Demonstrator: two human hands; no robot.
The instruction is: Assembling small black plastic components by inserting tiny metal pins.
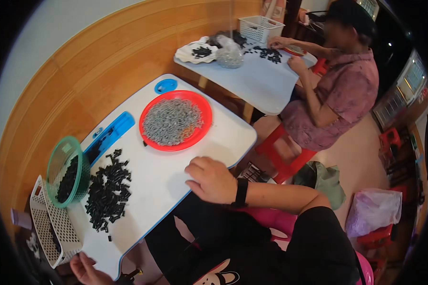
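My right hand (211, 179) is at the near edge of the white table (161, 185), its fingers curled in; whatever they hold, if anything, is hidden. At the lower left my left hand (88, 271) has its fingers apart beside the white perforated basket (59, 232), with nothing visible in it. A loose pile of small black parts (108, 192) lies on the table between the hands. Beyond my right hand sits a red round tray (205, 110) heaped with small grey metal pieces (171, 122). A green mesh basket (84, 183) holding more black parts is tilted at the table's left side.
A blue tray (119, 126) and a blue round lid (166, 86) lie along the far edge. At a second table (252, 80), a person (335, 90) handles black parts near a bag (229, 54) and white basket (261, 28). Red stools (283, 152) stand on the right.
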